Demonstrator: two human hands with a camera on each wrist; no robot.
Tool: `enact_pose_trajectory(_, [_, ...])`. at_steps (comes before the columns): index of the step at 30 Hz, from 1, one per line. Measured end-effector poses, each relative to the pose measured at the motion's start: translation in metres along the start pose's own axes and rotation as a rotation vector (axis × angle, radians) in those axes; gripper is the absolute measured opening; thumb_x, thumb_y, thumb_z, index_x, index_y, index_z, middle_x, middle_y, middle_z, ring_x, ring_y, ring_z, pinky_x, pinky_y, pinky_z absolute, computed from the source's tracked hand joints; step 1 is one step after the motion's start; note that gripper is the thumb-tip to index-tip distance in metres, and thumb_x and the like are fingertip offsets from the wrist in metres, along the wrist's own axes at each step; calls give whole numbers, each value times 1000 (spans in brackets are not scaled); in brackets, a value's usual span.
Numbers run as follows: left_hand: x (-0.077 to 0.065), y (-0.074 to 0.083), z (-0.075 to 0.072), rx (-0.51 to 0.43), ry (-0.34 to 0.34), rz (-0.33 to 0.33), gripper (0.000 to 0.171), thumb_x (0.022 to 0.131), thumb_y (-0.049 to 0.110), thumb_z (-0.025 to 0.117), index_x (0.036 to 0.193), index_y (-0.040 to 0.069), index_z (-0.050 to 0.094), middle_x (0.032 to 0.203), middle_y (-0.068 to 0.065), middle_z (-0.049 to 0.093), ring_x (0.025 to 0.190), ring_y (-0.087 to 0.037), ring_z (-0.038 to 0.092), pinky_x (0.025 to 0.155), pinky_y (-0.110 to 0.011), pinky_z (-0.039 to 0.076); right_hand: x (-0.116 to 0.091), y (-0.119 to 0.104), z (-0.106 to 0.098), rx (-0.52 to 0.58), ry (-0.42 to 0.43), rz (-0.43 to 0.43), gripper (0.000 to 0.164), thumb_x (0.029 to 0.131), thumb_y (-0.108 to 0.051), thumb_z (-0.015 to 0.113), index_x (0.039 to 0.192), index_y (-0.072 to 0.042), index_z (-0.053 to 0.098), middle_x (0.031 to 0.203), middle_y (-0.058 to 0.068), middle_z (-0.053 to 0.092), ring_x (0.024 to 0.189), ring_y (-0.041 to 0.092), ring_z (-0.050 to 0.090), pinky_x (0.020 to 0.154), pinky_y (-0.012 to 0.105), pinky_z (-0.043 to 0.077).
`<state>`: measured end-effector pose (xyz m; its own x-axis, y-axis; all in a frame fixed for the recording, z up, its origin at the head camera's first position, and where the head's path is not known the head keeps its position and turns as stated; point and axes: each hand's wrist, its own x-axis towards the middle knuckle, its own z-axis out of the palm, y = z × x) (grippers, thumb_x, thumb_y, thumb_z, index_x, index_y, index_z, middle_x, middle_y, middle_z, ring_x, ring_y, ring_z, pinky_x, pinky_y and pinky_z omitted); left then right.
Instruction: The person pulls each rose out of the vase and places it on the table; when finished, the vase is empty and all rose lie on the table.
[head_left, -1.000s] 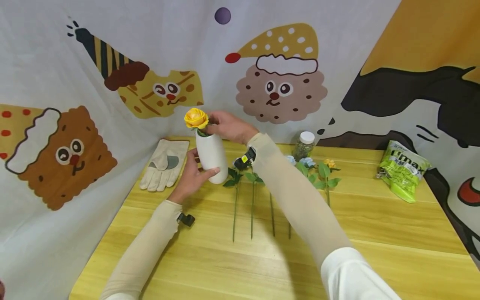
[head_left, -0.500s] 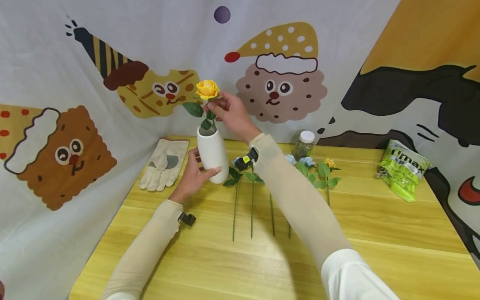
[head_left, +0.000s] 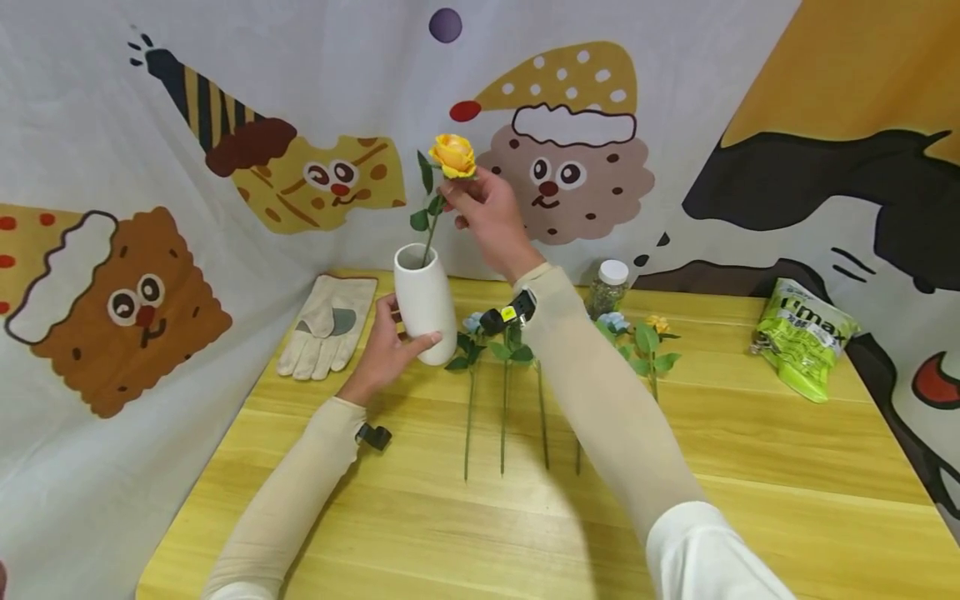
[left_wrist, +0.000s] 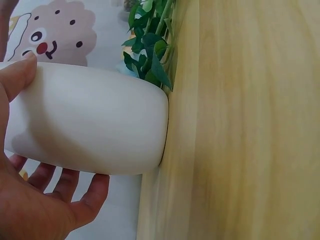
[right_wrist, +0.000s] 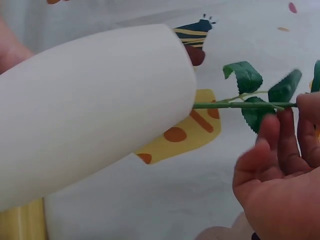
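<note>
My left hand [head_left: 384, 354] grips the lower part of a white vase [head_left: 423, 304], which stands on the wooden table [head_left: 450, 533]. In the left wrist view, the thumb lies on one side of the vase and the fingers on the other. Above the vase my right hand [head_left: 491, 218] pinches the stem of a yellow rose [head_left: 453, 156] just under its bloom. The rose's lower stem [right_wrist: 210, 105] reaches into the vase mouth, while its green leaves [right_wrist: 250, 80] are outside, above the rim. How deep the stem goes is hidden.
Right of the vase lie several stemmed flowers, among them a blue one [head_left: 613, 322] and a yellow one [head_left: 658, 323]. Behind them stands a white-lidded jar [head_left: 607, 287]. A green bag [head_left: 806, 337] lies far right, a pair of work gloves [head_left: 327, 327] left. A printed cloth hangs behind.
My right hand has risen and shifted right with the yellow rose, drawing the leaves and much of the stem up out of the vase. The left hand and vase have stayed in place.
</note>
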<state>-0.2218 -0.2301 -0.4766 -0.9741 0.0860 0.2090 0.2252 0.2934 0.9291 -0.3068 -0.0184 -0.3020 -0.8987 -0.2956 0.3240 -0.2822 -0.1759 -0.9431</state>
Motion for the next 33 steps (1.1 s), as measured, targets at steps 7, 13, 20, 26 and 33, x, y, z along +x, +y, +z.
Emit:
enact_pose_trajectory(7, [-1,1,1,5,-1,6,94,91,28,86,158,11,22,156,-17,37,137,-36,46,110,-59,48,-8,-1,-8,204,72,-44,26,109,-16,58,133,-6,58,110,8,69,104,24,70,80,37,63])
enact_pose_trajectory(13, [-1,2,1,8,-4,18,94,91,30,85,158,12,22,156,-18,36,137,-35,46,110,-59,48,-18,1,-12,356,126,-134,40,104,2,61,142,-8,50,109,7,64,100,22,68,76,38,65])
enact_pose_trajectory(20, [-2,0,2,11,2,19,92,92,28,85,157,11,23,154,-18,37,135,-35,47,109,-59,48,-29,4,-16,428,218,-176,54,98,7,68,143,-16,48,106,6,65,98,21,69,80,41,66])
enact_pose_trajectory(26, [-3,2,2,3,10,-6,94,91,27,86,158,11,22,156,-18,37,137,-37,46,110,-58,48,-37,3,-30,534,268,-275,57,100,4,68,148,-16,46,109,9,64,95,23,71,76,44,66])
enact_pose_trajectory(33, [-2,4,2,17,6,-16,95,91,28,86,159,12,21,157,-17,36,139,-37,46,110,-58,48,-50,3,-52,622,362,-348,55,100,1,69,147,-19,47,104,7,69,88,22,71,71,44,66])
